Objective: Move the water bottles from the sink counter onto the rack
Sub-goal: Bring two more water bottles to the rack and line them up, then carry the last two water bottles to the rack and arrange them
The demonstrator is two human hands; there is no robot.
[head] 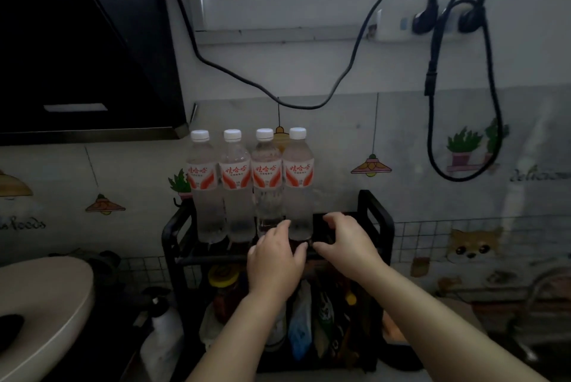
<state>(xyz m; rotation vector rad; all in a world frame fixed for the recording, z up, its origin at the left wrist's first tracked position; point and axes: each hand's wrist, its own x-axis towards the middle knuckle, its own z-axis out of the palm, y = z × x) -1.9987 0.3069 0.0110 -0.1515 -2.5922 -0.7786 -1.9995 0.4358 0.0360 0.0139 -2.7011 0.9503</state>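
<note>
Your forearms: both reach forward from the bottom edge toward the black rack.
Your left hand: fingers spread loosely and empty, its fingertips at the foot of the rightmost water bottle, touching or just short of it; you cannot tell which from here.
Your right hand: fingers curled but apart, holding nothing, just to the right of that same bottle's base, over the bare right end of the top shelf.
Lower shelf: crowded with dim jars, packets and a yellow-lidded jar; details are too dark to read.
Bench, left: a white spray bottle stands beside the rack, with a pale rounded lid nearer the edge.
Water bottles: four stand upright in a row on the rack's top shelf, white caps up, red-and-white labels facing you, sides touching or nearly so.
Wall behind: tile stickers of lamps and plants, black cables looping from a socket.
Far left: a dark range hood.
</note>
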